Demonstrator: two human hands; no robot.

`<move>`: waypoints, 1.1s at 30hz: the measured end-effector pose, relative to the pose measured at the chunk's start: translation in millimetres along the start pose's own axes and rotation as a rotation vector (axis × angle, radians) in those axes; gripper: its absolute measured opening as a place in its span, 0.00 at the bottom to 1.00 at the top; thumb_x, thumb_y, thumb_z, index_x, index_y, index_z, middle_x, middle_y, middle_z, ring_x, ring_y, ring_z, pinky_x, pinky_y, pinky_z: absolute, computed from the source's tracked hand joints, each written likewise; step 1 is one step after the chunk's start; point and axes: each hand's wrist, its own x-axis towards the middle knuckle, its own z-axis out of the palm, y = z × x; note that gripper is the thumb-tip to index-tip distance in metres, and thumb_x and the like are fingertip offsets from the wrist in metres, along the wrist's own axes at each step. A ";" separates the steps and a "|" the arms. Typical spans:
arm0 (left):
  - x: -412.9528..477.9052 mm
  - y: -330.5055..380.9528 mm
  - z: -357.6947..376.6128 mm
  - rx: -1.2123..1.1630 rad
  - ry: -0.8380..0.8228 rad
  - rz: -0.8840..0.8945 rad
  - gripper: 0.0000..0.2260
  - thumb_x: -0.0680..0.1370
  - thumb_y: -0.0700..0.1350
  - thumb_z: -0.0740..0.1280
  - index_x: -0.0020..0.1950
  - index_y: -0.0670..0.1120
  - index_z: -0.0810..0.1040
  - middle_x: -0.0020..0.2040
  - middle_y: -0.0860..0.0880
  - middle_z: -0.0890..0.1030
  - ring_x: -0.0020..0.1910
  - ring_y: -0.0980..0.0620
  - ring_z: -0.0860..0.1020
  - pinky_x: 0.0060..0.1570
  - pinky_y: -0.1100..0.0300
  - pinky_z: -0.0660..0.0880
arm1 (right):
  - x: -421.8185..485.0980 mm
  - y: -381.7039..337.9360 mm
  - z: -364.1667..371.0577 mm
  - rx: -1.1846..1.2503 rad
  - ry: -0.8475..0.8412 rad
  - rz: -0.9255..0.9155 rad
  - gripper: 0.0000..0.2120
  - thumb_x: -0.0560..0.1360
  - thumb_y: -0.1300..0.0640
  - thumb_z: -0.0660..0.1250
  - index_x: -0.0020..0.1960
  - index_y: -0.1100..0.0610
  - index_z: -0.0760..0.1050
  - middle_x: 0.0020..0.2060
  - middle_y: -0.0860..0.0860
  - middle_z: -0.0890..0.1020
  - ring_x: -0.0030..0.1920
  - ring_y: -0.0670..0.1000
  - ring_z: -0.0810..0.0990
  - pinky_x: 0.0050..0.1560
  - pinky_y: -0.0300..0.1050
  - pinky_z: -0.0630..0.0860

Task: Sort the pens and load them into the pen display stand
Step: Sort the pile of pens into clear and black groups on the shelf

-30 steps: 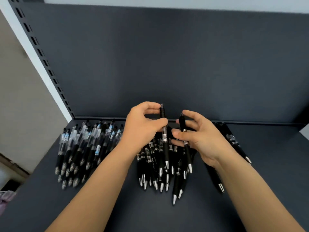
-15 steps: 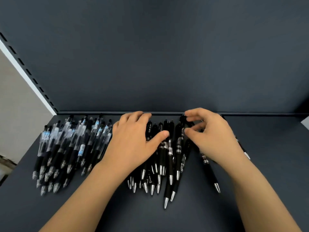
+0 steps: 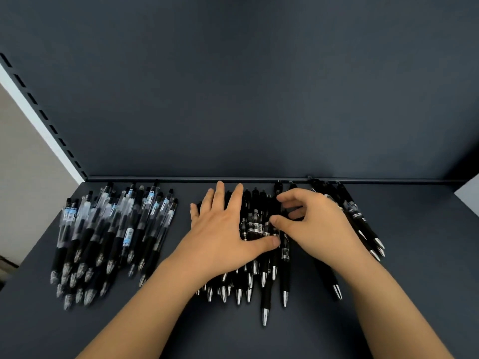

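Observation:
A pile of black pens (image 3: 248, 288) lies mid-shelf, silver tips toward me. My left hand (image 3: 223, 234) rests flat on its left part, fingers straight and spread, thumb stretched right across the barrels. My right hand (image 3: 316, 224) hovers over the pile's right side with curled fingers; thumb and forefinger pinch a black pen (image 3: 285, 255) that lies at the pile's right edge. A second pile of clear-barrelled pens (image 3: 108, 229) with blue labels lies to the left. A few more black pens (image 3: 363, 224) lie to the right, partly hidden by my right hand.
Everything sits on a dark shelf board (image 3: 401, 294) closed at the back by a dark panel (image 3: 259, 99). A white slotted upright (image 3: 39, 117) runs along the left side. The shelf's left edge drops off beyond the clear pens.
Both hands came down from holding pens upright. My left hand has let go and spread flat on the black pile; my right hand has lowered its pen onto the pile's right edge.

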 end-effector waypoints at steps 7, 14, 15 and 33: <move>6.9 -2.3 -3.8 -0.007 0.019 -0.026 0.51 0.67 0.73 0.62 0.78 0.55 0.37 0.78 0.48 0.37 0.76 0.48 0.35 0.73 0.42 0.37 | 11.0 5.5 3.4 0.329 -0.010 -0.021 0.15 0.72 0.68 0.64 0.52 0.52 0.79 0.48 0.46 0.81 0.48 0.46 0.81 0.53 0.53 0.80; 2.0 6.2 -0.3 0.067 0.093 0.034 0.52 0.65 0.77 0.56 0.78 0.50 0.39 0.79 0.48 0.40 0.76 0.49 0.35 0.73 0.42 0.37 | 9.2 16.8 -31.1 0.389 0.274 0.057 0.11 0.71 0.63 0.65 0.48 0.51 0.80 0.42 0.46 0.82 0.43 0.48 0.83 0.51 0.54 0.80; 0.3 9.0 0.3 0.085 0.099 0.048 0.51 0.66 0.77 0.55 0.78 0.50 0.40 0.79 0.47 0.40 0.76 0.49 0.36 0.74 0.43 0.37 | 5.7 17.9 -34.6 0.323 0.242 0.044 0.11 0.71 0.62 0.66 0.49 0.50 0.80 0.43 0.44 0.82 0.43 0.47 0.82 0.51 0.53 0.80; 3.8 85.6 28.6 0.419 0.135 0.468 0.20 0.80 0.61 0.55 0.67 0.54 0.69 0.66 0.54 0.72 0.70 0.51 0.63 0.75 0.48 0.46 | -1.9 62.6 -63.0 0.288 -0.016 -0.026 0.13 0.73 0.71 0.66 0.48 0.54 0.79 0.43 0.53 0.81 0.39 0.50 0.82 0.35 0.41 0.82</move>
